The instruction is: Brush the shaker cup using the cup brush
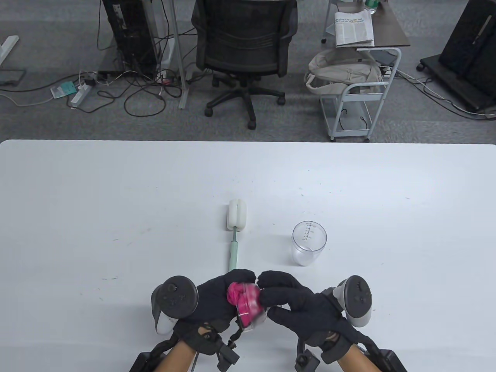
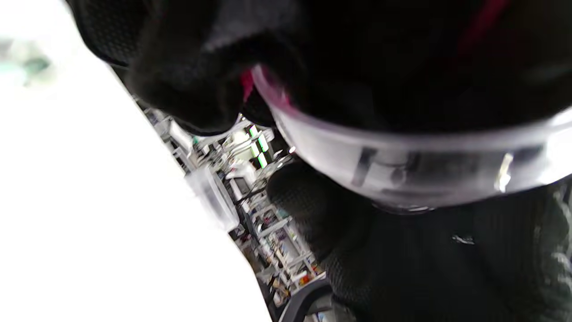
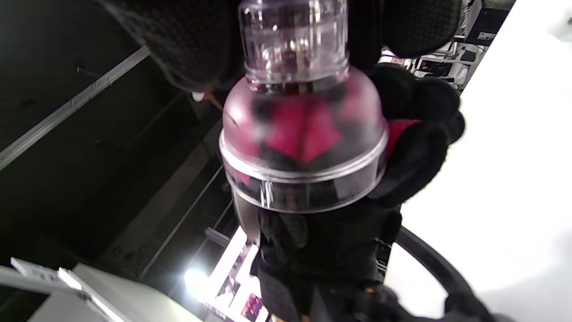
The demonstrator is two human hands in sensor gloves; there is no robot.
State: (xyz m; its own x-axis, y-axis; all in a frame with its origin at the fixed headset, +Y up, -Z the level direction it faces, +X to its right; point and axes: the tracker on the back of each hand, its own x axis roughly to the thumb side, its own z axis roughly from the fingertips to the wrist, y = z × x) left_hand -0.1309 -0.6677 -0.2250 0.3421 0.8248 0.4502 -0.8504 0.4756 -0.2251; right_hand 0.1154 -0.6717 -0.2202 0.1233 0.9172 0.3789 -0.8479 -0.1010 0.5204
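Shaker cup (image 1: 309, 243): one clear, graduated cup stands upright and open on the white table (image 1: 116, 201), untouched, with nothing visibly in it. One cup brush (image 1: 235, 232) lies flat to the cup's left, well apart from it, its pale foam head pointing away from the person and its green handle running back toward the hands. Nearer the person than the cup, and to its left, two gloved hands meet over one clear domed lid (image 1: 250, 306) with a pink piece showing through it. The left hand (image 1: 217, 300) cups the lid from the side away from the cup, fingers curled round it. The right hand (image 1: 298, 302) grips it from the cup's side, fingertips pressed on its top; the right wrist view shows the lid's narrow clear cap (image 3: 294, 42) between gloved fingers (image 3: 196, 49). One tracker sits on the back of each hand, two in all. Beyond the table's far edge stand one office chair (image 1: 242, 42) and one white cart (image 1: 358, 100).
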